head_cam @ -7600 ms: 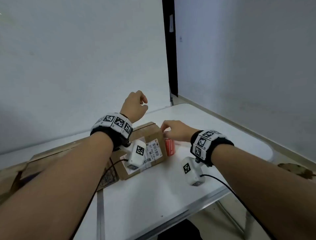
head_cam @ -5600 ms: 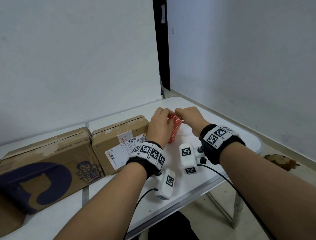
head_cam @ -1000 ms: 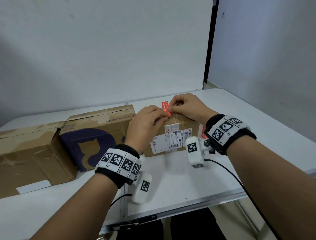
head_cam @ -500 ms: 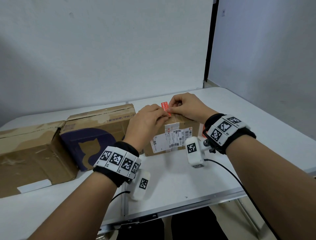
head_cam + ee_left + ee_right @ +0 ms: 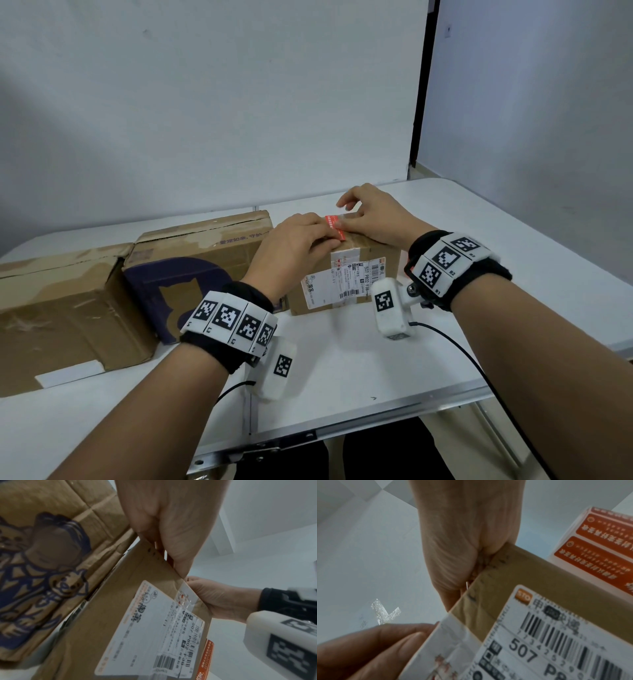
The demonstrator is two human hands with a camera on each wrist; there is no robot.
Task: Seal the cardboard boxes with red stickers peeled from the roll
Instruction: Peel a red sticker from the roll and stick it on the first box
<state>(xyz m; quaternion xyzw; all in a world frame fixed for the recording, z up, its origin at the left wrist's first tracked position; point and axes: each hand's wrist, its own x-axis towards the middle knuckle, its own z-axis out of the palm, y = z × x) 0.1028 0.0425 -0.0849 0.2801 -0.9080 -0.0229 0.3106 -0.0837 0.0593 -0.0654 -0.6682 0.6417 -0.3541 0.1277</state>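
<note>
Sticker [image 5: 333, 226] first: a thin red strip lies across the top of the small cardboard box [image 5: 346, 274], which stands on the white table [image 5: 342, 359] just right of a larger box with a blue cat print [image 5: 191, 274]. The left hand [image 5: 297, 244] and the right hand [image 5: 375, 219] are together over it, fingertips on the sticker from either side; the left fingers look laid fairly flat on it, while the right fingers are bent down onto the box top, and I cannot tell for sure whether they pinch the strip's end or only press it. My guess is that the strip is feather-light, limp and tacky, so it will fold on itself or crease if let go halfway; better to hold it by the ends and smooth it from one end to the other. The box seems light yet stiff at its edges (its top flaps may give under a hard press), so pressure belongs near the seam, with the palm heels steadying the rim as the wrist views show. Behind the box's right side stands the roll of stickers [image 5: 597, 545], its red labels on white backing, probably slick on the liner and easy to peel from a corner. A third, plain box [image 5: 61, 308] sits at far left.
</note>
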